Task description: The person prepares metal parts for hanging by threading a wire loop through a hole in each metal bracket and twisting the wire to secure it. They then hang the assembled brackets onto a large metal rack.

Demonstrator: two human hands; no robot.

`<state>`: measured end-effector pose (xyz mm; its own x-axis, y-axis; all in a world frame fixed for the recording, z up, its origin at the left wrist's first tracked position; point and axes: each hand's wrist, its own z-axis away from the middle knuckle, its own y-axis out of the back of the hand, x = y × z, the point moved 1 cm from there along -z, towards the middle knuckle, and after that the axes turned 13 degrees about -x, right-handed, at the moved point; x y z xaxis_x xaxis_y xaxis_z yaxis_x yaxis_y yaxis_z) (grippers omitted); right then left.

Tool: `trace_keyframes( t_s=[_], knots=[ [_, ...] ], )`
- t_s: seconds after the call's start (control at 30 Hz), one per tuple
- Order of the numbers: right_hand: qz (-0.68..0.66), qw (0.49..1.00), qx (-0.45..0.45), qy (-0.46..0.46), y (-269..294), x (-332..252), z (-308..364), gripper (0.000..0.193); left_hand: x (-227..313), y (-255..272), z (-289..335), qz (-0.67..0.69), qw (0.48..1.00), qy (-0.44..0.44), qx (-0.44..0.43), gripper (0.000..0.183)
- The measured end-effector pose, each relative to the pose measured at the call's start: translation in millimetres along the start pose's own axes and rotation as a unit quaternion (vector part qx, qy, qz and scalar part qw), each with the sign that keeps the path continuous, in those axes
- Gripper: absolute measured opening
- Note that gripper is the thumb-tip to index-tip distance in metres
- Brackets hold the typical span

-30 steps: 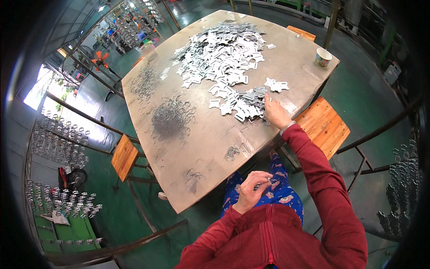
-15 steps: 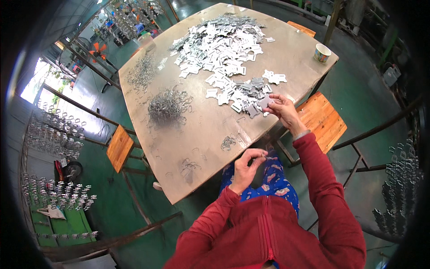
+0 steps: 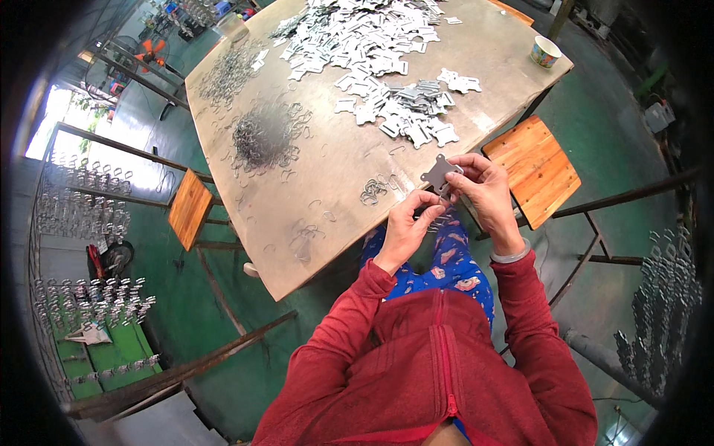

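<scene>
We see the right hand [image 3: 485,192] pinching a plate [image 3: 436,172], probably light, stiff, best edge-held; left hand [image 3: 409,227] pinched beside it, contents unclear.

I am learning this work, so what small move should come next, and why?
Perhaps bring the left hand up to the grey plate, since the right hand holds it and the left one is pinched close beside it; whether it holds anything is unclear.
</scene>
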<state>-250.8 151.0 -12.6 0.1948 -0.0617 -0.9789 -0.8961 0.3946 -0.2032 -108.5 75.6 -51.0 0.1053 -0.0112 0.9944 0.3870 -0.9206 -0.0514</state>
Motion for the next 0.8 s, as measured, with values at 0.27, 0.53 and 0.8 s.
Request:
trace_keyframes(
  t_s=[0.27,0.53,0.8],
  knots=[
    [0.156,0.986,0.008,0.050,-27,-14,21,0.018,1,3,9,-0.090,0.995,-0.030,0.027,0.016],
    [0.175,0.983,-0.029,0.045,-25,-12,29,0.018,-12,144,-7,-0.359,0.886,0.096,0.277,0.022],
    [0.111,0.993,-0.010,0.037,-28,-9,28,0.016,-71,227,-36,-0.603,0.752,0.089,0.250,0.018]
  ],
)
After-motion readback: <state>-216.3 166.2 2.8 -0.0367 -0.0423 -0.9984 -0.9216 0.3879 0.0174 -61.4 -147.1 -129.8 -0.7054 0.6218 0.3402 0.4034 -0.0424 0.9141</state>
